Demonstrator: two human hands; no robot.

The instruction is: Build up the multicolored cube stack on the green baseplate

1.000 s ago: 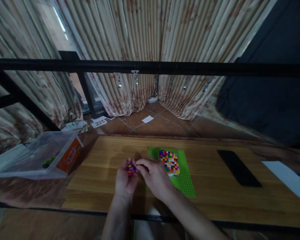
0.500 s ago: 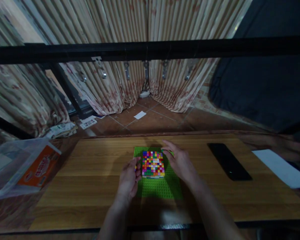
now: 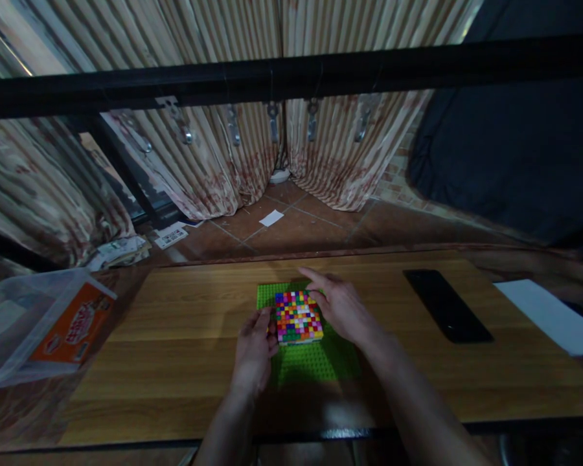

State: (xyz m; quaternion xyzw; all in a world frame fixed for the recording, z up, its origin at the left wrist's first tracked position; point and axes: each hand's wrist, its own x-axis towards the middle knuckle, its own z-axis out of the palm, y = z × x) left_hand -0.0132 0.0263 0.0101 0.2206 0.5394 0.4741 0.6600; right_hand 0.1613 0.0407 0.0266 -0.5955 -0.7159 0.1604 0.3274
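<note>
A square block of small multicoloured toy bricks (image 3: 296, 318) sits on a green studded baseplate (image 3: 315, 366) on the table. Beside its left edge, my left hand (image 3: 256, 343) is closed with curled fingers, and a bit of a small yellow brick (image 3: 267, 329) shows at the fingertips. My right hand (image 3: 337, 303) reaches over the block's far right corner. Its index finger is stretched out past the back edge, while the thumb and other fingers pinch at the corner. The small green brick seen there a moment before is mostly hidden by the fingers.
A black phone-like slab (image 3: 447, 307) and a white sheet (image 3: 548, 316) lie on the right of the wooden table (image 3: 175, 362). A clear plastic bin (image 3: 10, 336) with an orange label stands at the left. A black bar (image 3: 291, 77) with metal hooks crosses beyond the table.
My right hand has moved left, from beside the block to over its far right corner, with the green brick. My left hand stays by the left edge. The view has shifted slightly.
</note>
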